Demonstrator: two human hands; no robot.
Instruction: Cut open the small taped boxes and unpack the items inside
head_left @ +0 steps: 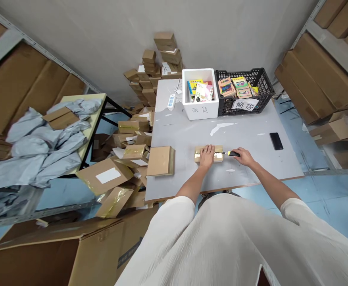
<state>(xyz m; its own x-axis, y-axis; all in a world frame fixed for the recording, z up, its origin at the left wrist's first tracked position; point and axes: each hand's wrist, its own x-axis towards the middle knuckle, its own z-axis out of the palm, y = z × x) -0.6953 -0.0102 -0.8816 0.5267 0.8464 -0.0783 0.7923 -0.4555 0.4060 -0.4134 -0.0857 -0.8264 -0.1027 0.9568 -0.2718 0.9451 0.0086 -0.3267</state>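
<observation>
A small taped cardboard parcel (218,151) lies near the middle of the grey table (251,131). My left hand (207,155) rests flat on top of it, pressing it down. My right hand (245,156) grips a yellow and black utility knife (231,153), whose tip touches the parcel's right end. A second flat cardboard box (160,160) sits at the table's left edge, apart from both hands.
At the table's far side stand a white foam box (200,108) and a black plastic crate (245,92), both holding books. A black phone (276,141) lies to the right, a power strip (171,102) at the back left. Cardboard parcels (132,139) are piled on the floor at left.
</observation>
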